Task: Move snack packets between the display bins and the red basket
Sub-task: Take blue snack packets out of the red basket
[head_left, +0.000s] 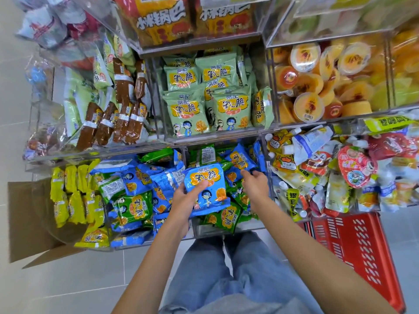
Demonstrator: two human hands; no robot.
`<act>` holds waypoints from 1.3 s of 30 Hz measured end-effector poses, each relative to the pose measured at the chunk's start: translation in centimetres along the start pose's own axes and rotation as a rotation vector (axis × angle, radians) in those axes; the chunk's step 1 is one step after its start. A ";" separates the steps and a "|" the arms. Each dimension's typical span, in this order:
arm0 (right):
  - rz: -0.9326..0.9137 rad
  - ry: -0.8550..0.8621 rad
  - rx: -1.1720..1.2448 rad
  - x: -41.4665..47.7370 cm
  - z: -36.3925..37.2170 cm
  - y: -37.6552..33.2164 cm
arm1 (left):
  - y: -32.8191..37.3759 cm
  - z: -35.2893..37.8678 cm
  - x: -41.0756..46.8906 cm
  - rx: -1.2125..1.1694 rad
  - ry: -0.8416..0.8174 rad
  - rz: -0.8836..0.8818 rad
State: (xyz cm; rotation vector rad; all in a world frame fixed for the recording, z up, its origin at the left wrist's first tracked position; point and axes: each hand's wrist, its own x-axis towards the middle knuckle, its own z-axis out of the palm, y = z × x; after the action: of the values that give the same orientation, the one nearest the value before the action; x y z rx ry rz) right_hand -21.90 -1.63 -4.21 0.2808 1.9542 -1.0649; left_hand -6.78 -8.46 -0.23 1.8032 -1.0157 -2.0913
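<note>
A blue packet [205, 189] is held by the left hand [182, 199]. The thumb is on the front face and the other fingers are curled under it, so the packet is kept flat & face-up above the near centre bin [210, 231]. It is lifted a bit over the pile of blue & green packets, prob. so that it is kept separate from the rest while one more is collected. The right hand [254, 183] is reached into the same bin, just right of the held packet. Its fingers are bent down, narrow, toward a second blue packet [240, 159], but it can't be told if sth is pinched, as the fingertips are hidden from this angle. The red basket [358, 248] is placed on the floor at the near right, below the pouch bin, close to the right arm. What is inside it is not shown. By judgement, packets are prob. being gathered from the bin for the basket, w/ the transfer not yet done.
</note>
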 end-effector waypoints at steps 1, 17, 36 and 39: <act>0.019 -0.003 -0.018 0.6 0.3 -0.1 | -0.1 -0.2 0.1 -0.006 0.010 -0.008; -0.421 0.164 -0.067 0.3 -0.2 -1.4 | 0.3 -0.2 0.4 -0.016 0.106 0.010; -0.357 -0.276 0.176 -6.5 -0.3 -2.2 | 2.9 3.5 -1.4 -0.108 -0.053 0.107; -0.320 -0.292 0.180 -6.6 0.1 -1.8 | 2.8 3.7 -1.6 -0.076 -0.156 0.079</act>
State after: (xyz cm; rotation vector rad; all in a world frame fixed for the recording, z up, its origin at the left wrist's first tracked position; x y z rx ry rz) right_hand -18.88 -1.54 1.93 -0.0925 1.6759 -1.4071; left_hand -10.61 -8.32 2.76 1.5588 -1.0121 -2.2188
